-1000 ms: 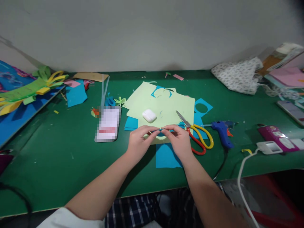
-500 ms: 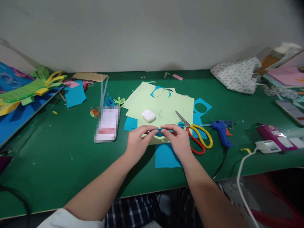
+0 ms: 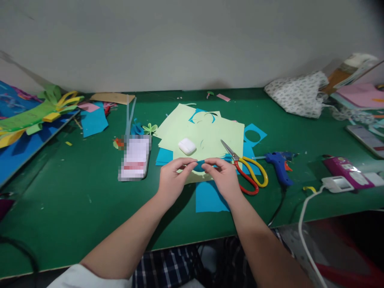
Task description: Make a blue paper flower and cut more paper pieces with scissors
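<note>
Between my hands is a small piece of blue paper (image 3: 199,165), pinched at its edges; its full outline is partly covered by fingers. My left hand (image 3: 175,176) grips it from the left with thumb and forefinger. From the right, my right hand (image 3: 221,174) pinches it the same way. Beneath lie pale green sheets (image 3: 210,134), with a white rounded case (image 3: 187,146) on top. Scissors (image 3: 244,164) with one red and one yellow handle rest beside my right hand. A blue sheet (image 3: 210,198) lies under my right wrist.
A blue glue gun (image 3: 280,164) lies right of the scissors. A phone (image 3: 136,158) lies to the left, near a green paper flower (image 3: 149,128). A blue offcut with a round hole (image 3: 261,132) sits at right. A white cable (image 3: 304,216) hangs over the table edge.
The right fingers have shifted slightly left, and more of the blue paper shows between the hands. Both hands keep their pinch. The whole view has moved a little.
</note>
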A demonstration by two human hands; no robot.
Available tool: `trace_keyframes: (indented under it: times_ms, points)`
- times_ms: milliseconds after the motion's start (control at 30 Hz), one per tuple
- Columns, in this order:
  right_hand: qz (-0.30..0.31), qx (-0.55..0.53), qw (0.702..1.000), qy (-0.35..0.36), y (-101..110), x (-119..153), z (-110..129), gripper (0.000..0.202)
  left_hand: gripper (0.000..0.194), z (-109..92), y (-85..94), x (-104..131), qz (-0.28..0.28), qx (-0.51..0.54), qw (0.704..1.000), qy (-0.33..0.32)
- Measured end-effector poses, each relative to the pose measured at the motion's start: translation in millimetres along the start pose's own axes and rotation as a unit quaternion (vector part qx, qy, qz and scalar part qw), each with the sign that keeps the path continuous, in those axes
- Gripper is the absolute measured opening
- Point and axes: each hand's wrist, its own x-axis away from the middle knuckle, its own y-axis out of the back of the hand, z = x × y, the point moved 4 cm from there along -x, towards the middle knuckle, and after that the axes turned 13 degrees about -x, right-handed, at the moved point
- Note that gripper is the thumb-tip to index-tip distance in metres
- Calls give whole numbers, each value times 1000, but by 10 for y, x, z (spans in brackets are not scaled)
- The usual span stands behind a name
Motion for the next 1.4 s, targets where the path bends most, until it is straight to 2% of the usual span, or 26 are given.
trace_keyframes:
  times_ms: [100,233,367,467,567,667,933,1200,1300,1400]
  points:
    - [8,10,1000,-13,-13,-2,-17,20,13,4,7,-1,-7,0,1000,3]
    - [-4,-4,1000,8,2,-2,-10,21,12,2,1,-4,-4,4,1000,1]
    - [-20,-25,999,18,33,-4,11,17,10,3,-29,-16,25,12,1000,8]
    - [-24,-2,999,32,45,1,27,15,12,6,-47,-21,46,36,998,28]
    - [-8,41,997,62,28,18,42,13,20,11,-51,-23,56,60,996,45]
    - [23,63,995,70,-11,33,43,12,18,27,-53,-25,62,67,995,46]
    - [29,42,998,21,-18,3,14,13,15,80,-33,-47,20,80,995,64]
    - [7,32,999,31,38,-24,8,18,15,76,-130,-49,111,75,990,51]
    - [20,16,1000,17,11,-19,-3,19,15,96,-123,-49,96,78,991,59]
    - [67,9,998,-12,-49,-4,-28,22,18,114,-86,-60,60,95,991,69]
